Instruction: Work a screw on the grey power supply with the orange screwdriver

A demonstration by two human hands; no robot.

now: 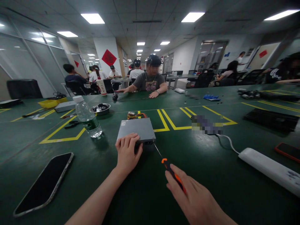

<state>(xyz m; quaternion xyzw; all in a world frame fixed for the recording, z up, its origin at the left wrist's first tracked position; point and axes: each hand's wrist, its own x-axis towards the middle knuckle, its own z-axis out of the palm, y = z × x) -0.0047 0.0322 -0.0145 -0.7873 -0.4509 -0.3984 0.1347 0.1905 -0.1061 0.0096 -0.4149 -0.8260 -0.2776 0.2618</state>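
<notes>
A grey metal computer power supply lies on the green table in front of me, its bundle of coloured cables at the far side. My left hand grips its near left edge, fingers on top and thumb against the near face. In my right hand is a screwdriver with a black and orange handle. Its thin shaft slants up to the left, and the tip meets the near right corner of the power supply. Whether the tip sits in a screw is too small to tell.
A phone lies at left, near a water bottle and a metal bowl of small parts. To the right are a white power strip, its cord, and a black flat part. Across the table sits a person.
</notes>
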